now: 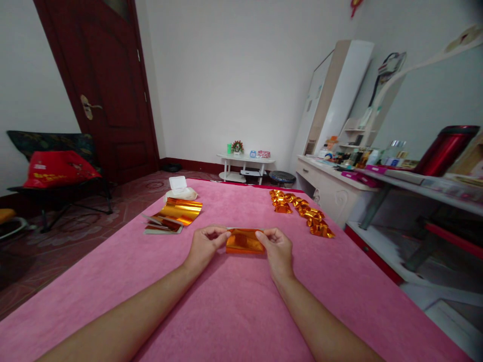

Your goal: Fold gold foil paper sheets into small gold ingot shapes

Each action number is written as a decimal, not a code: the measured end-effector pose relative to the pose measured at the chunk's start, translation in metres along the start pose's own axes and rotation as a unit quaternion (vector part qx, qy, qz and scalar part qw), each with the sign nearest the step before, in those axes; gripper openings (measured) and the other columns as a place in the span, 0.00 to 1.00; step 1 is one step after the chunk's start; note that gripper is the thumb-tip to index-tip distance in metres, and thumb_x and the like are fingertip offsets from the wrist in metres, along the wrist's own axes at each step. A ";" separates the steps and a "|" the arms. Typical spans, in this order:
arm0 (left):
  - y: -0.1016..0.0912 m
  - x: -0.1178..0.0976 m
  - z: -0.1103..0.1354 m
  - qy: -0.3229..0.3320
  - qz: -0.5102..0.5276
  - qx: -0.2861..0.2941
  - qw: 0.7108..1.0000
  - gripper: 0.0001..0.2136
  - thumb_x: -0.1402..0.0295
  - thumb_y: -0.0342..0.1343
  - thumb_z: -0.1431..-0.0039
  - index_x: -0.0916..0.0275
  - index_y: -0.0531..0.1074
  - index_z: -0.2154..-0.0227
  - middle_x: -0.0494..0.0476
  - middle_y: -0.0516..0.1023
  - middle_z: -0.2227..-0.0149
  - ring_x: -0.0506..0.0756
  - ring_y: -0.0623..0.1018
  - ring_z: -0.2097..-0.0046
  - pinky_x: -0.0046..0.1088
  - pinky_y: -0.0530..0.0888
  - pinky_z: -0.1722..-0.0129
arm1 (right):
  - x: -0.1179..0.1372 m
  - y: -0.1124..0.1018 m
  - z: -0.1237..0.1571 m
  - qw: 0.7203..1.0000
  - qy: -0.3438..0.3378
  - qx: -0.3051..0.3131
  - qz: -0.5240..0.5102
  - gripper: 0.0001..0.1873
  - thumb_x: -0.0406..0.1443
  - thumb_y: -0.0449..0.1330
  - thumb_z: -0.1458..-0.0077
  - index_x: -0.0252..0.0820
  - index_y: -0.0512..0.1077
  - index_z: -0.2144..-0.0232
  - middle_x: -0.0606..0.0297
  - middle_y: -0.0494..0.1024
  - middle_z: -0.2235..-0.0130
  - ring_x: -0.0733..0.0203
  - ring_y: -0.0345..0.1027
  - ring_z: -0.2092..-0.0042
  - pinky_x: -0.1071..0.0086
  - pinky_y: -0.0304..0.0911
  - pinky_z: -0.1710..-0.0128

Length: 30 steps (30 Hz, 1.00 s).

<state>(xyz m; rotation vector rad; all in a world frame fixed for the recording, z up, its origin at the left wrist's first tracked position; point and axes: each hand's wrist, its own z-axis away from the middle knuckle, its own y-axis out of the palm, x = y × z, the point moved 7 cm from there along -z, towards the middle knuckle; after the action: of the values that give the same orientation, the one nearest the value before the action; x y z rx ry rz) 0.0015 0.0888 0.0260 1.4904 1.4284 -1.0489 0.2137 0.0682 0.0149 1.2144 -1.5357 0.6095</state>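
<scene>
A sheet of shiny gold foil paper [245,242] is between my hands, over the middle of the pink-covered table [226,301]. My left hand [206,244] pinches its upper left corner between thumb and fingers. At the upper right corner, my right hand [277,246] grips it the same way. Its upper edge looks folded over. To the left lies a stack of gold foil sheets [183,211], the top one curling up. Several folded gold foil pieces [302,206] sit in rows to the right.
Behind the foil stack is a white pack with its lid raised [179,188]. Right of the table stand a white dresser [335,181] with bottles and a shelf bearing a red cylinder [447,151]. A chair holds a red bag [60,168] at left.
</scene>
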 end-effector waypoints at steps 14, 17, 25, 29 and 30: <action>-0.001 0.002 0.000 0.001 -0.003 0.004 1.000 0.07 0.66 0.61 0.53 0.67 0.78 0.74 0.57 0.79 0.71 0.52 0.75 0.69 0.23 0.71 0.69 | -0.006 0.000 0.000 0.998 0.029 0.004 -0.050 0.12 0.39 0.67 0.60 0.38 0.71 0.74 0.66 0.75 0.75 0.64 0.68 0.73 0.71 0.64 0.71; -0.001 0.002 0.000 -0.002 0.002 0.004 1.000 0.07 0.67 0.62 0.54 0.67 0.77 0.75 0.56 0.79 0.72 0.51 0.74 0.70 0.22 0.70 0.70 | -0.005 -0.001 0.000 0.998 0.025 -0.005 -0.052 0.14 0.39 0.68 0.61 0.38 0.70 0.72 0.67 0.75 0.74 0.64 0.68 0.72 0.71 0.65 0.71; -0.001 0.006 -0.001 -0.009 0.014 0.001 1.000 0.08 0.66 0.63 0.55 0.67 0.77 0.77 0.53 0.77 0.76 0.49 0.73 0.74 0.21 0.69 0.73 | -0.006 0.000 0.001 0.996 0.038 0.008 -0.084 0.19 0.38 0.68 0.60 0.41 0.67 0.65 0.68 0.77 0.71 0.64 0.70 0.70 0.71 0.65 0.69; -0.001 0.008 -0.001 -0.017 0.021 0.003 1.000 0.08 0.65 0.63 0.55 0.67 0.77 0.76 0.54 0.78 0.75 0.49 0.73 0.74 0.21 0.69 0.73 | -0.004 0.001 0.002 0.996 0.038 0.011 -0.083 0.19 0.38 0.67 0.59 0.41 0.67 0.65 0.69 0.77 0.71 0.64 0.70 0.70 0.72 0.65 0.69; -0.001 0.008 -0.001 -0.019 0.021 0.000 1.000 0.09 0.65 0.63 0.55 0.67 0.77 0.76 0.54 0.78 0.75 0.49 0.74 0.74 0.21 0.69 0.73 | -0.004 0.001 0.002 0.996 0.038 0.011 -0.083 0.18 0.38 0.67 0.59 0.41 0.67 0.65 0.69 0.77 0.71 0.65 0.70 0.70 0.72 0.64 0.69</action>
<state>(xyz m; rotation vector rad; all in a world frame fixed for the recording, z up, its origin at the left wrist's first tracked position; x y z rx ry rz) 0.0002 0.0928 0.0193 1.4869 1.3656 -1.0456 0.2118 0.0684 0.0111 1.3062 -1.3527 0.5561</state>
